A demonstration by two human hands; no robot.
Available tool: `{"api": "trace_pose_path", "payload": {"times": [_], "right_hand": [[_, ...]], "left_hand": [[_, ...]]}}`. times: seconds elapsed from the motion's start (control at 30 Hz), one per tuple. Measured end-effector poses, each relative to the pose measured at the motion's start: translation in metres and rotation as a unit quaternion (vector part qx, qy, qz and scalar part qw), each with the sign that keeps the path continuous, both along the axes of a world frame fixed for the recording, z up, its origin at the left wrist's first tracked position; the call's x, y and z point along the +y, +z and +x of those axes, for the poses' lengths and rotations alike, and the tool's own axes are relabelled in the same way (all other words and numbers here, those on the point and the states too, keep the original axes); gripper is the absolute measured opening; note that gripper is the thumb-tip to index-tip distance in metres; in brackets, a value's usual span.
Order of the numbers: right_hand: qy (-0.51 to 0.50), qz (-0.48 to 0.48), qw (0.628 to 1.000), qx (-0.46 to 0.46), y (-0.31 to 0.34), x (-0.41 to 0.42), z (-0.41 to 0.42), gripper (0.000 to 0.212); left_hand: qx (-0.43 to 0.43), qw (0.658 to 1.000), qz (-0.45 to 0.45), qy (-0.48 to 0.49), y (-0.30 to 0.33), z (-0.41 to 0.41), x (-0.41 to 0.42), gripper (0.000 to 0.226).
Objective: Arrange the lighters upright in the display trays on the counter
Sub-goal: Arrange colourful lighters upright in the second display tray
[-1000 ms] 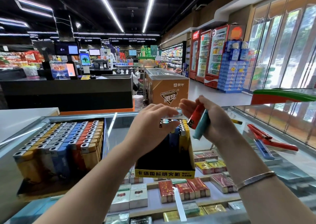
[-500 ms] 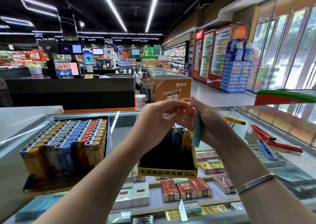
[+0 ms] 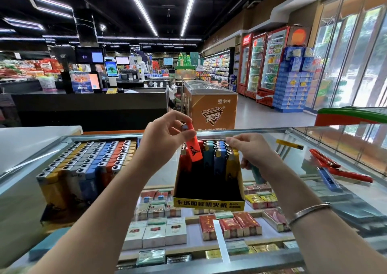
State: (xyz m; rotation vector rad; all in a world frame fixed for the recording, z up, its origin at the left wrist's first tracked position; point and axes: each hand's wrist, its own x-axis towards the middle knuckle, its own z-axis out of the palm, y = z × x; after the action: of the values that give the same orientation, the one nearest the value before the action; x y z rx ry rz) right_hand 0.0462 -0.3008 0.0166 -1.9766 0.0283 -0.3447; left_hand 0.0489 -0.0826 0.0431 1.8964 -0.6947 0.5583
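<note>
Lighters are split between two display trays on the glass counter (image 3: 293, 190) and both hands. An orange lighter (image 3: 193, 146) is pinched near its metal top by the left hand (image 3: 165, 136), thumb and fingers curled on it, and is held tilted over the far left corner of the yellow-fronted tray (image 3: 209, 203). At the far end of that tray a short row of upright lighters (image 3: 213, 158) is seen, red, teal, blue and yellow, and the near part of the tray is dark and unfilled. The right hand (image 3: 254, 150) is placed at the tray's right rear corner, fingertips on the tops of the yellow lighters, while a teal lighter (image 3: 256, 174) is gripped under its palm just outside the tray wall. A silver bangle (image 3: 310, 211) is worn on the right wrist. Left of this tray, well apart, a full tray (image 3: 88, 169) is packed with upright lighters in coloured rows. On the glass to the right, loose lighters are lying flat: a yellow one (image 3: 290, 144), red ones (image 3: 335, 164) and a blue one (image 3: 328, 178). Cigarette packs (image 3: 230, 227) are shelved under the glass.
</note>
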Motion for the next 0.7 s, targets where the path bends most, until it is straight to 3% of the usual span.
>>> {"api": "trace_pose_path", "payload": {"times": [0.1, 0.2, 0.27, 0.7], "right_hand": [[0.011, -0.002, 1.000, 0.005, -0.001, -0.003, 0.003, 0.016], [0.009, -0.013, 1.000, 0.001, -0.001, -0.003, 0.005, 0.016], [0.009, -0.017, 1.000, -0.002, -0.001, -0.002, 0.005, 0.016], [0.011, -0.022, 1.000, -0.012, -0.003, 0.000, 0.004, 0.015]], "left_hand": [[0.046, 0.996, 0.067, -0.034, 0.002, -0.002, 0.008, 0.019], [0.009, 0.982, 0.188, 0.024, -0.004, -0.004, 0.009, 0.019], [-0.019, 0.974, 0.220, 0.043, -0.007, -0.007, 0.007, 0.020], [-0.069, 0.963, 0.258, 0.041, -0.014, 0.002, 0.009, 0.020]]}}
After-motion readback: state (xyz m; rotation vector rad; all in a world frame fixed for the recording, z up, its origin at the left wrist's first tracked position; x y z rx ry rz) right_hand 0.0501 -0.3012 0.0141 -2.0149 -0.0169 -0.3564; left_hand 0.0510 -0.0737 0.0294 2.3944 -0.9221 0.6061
